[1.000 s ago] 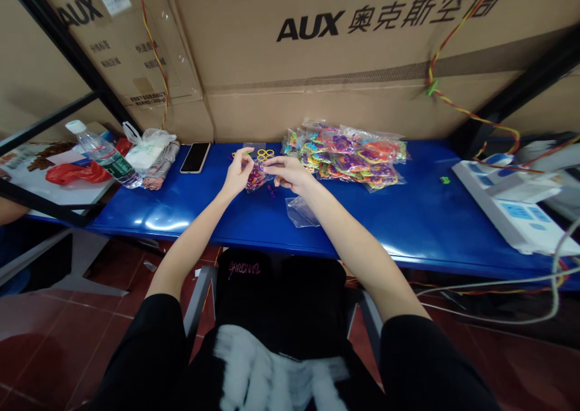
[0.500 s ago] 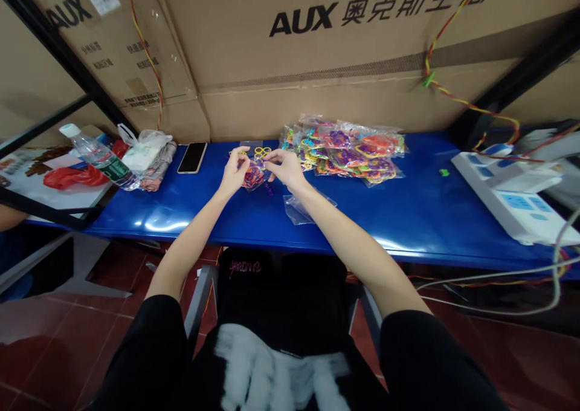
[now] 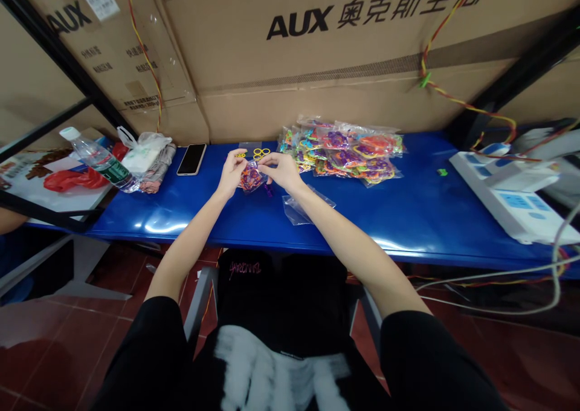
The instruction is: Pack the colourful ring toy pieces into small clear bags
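A small clear bag of coloured rubber bands (image 3: 251,177) is held just above the blue table (image 3: 408,217). My left hand (image 3: 231,172) pinches its left top edge and my right hand (image 3: 281,169) pinches its right top edge, fingers closed on the plastic. Loose yellow rings (image 3: 261,153) lie just behind the bag. An empty clear bag (image 3: 301,208) lies under my right forearm. A pile of filled bags of bands (image 3: 344,151) lies to the right of my hands.
A black phone (image 3: 191,158), a white plastic bag (image 3: 145,151) and a water bottle (image 3: 99,160) lie at the left. A white machine (image 3: 516,199) with cables stands at the right. Cardboard boxes (image 3: 317,54) wall the back.
Both hands have drawn closer together on the small bag's top edge. The view has shifted slightly.
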